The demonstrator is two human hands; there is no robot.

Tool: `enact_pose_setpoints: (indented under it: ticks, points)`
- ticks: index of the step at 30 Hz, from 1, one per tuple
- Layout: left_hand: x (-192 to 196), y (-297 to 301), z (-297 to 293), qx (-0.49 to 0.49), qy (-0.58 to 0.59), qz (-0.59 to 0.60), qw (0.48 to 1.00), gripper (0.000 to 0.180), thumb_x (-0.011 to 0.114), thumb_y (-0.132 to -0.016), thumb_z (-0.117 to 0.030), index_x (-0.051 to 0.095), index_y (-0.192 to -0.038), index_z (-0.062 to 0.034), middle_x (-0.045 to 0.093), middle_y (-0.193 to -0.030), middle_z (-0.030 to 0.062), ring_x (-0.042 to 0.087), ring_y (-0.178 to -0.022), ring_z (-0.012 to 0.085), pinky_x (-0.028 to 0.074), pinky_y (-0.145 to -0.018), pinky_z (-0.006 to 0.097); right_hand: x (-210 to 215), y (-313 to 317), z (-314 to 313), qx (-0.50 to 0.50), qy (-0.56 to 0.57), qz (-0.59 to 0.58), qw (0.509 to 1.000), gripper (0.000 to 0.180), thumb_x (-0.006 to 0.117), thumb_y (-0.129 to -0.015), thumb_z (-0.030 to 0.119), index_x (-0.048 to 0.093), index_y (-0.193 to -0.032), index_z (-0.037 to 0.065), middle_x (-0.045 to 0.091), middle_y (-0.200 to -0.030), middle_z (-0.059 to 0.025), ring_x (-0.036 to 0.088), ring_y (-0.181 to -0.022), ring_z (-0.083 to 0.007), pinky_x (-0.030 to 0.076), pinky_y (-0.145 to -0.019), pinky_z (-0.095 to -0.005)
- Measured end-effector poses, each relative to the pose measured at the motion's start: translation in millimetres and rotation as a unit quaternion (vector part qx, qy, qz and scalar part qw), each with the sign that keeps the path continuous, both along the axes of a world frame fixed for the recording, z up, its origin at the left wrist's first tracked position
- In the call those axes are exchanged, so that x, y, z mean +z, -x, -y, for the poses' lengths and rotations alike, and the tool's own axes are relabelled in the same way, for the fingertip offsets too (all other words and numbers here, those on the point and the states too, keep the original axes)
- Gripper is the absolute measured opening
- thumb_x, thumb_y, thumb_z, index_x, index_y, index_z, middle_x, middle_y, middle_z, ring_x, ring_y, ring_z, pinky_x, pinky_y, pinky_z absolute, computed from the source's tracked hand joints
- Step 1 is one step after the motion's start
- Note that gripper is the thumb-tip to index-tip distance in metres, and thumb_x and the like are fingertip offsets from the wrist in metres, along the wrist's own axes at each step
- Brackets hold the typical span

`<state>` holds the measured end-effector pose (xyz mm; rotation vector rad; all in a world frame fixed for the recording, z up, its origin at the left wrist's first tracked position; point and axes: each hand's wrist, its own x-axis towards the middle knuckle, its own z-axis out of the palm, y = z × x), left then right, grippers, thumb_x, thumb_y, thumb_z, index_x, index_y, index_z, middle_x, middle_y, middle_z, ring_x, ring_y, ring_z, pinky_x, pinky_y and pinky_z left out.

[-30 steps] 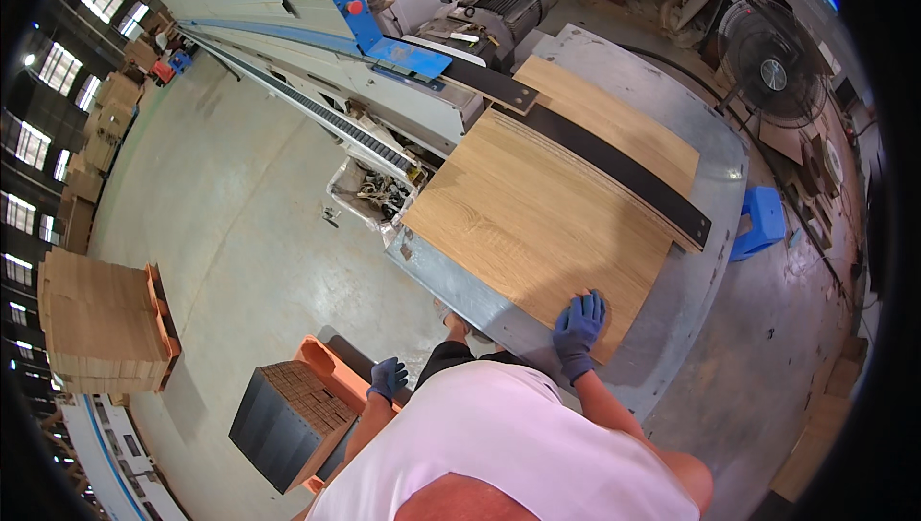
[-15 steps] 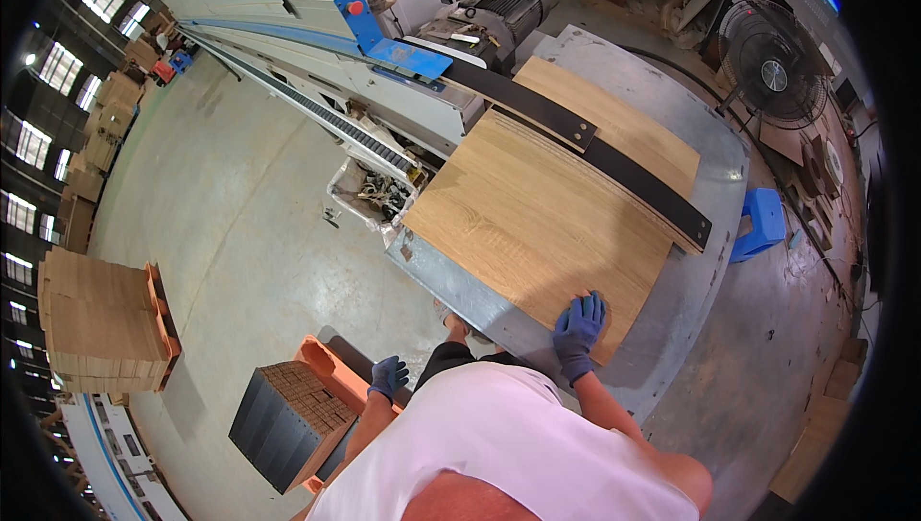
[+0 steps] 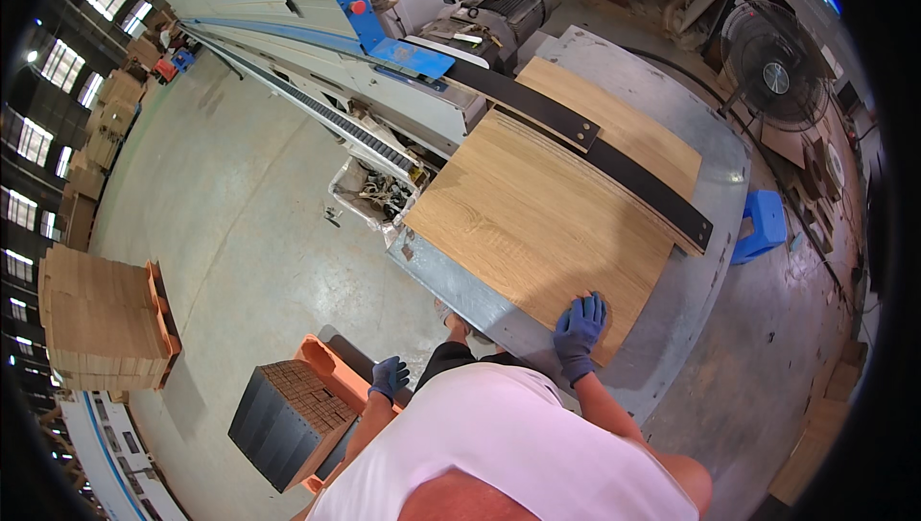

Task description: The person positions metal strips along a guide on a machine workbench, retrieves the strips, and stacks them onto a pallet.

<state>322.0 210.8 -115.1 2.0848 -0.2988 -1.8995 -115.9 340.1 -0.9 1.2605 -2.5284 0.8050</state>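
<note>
My right hand (image 3: 578,333), in a blue-grey glove, rests with fingers stretched out on the near corner of a light wood-grain board (image 3: 537,219). At my left side hangs my gloved left hand (image 3: 389,377), holding nothing, its fingers loosely apart. It is near an orange pallet (image 3: 326,363) bearing a stack of dark-faced strips (image 3: 288,425). The board lies on a grey metal table (image 3: 460,296). Along the board's far side runs a black strip (image 3: 652,195); another black strip (image 3: 523,104) reaches from the machine and ends over it.
A long white machine (image 3: 317,70) with a red button and a motor (image 3: 518,5) stands ahead-left. Beside the table are a bin of scraps (image 3: 379,193) and a blue stool (image 3: 763,225). A fan (image 3: 775,75) stands at right, a pallet of stacked boards (image 3: 106,319) at left.
</note>
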Motion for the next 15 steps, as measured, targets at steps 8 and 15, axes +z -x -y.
enact_pose_setpoints:
  ticks: [8,15]
  points:
    - [-20,-16,6,0.004,0.013,-0.025,1.0,0.035,0.06,-0.087,-0.027,0.054,-0.118,-0.0134,0.06,-0.115,0.0108,0.059,-0.095,0.0331,0.047,-0.078,0.047,59,24,67,0.007,0.195,0.124,0.973,0.024,0.058,-0.085,0.008,0.061,-0.106,-0.003,0.064,-0.105,-0.0174,0.062,-0.099,-0.0315,0.047,-0.091,-0.0404]
    - [5,13,24,-0.042,0.049,0.022,0.998,0.028,0.06,-0.087,-0.028,0.056,-0.111,-0.0146,0.062,-0.1,0.0064,0.059,-0.082,0.0255,0.049,-0.069,0.043,315,46,96,0.067,0.566,0.021,0.822,0.029,0.045,-0.095,0.015,0.061,-0.109,-0.005,0.063,-0.107,-0.0137,0.058,-0.104,-0.0259,0.041,-0.096,-0.0376]
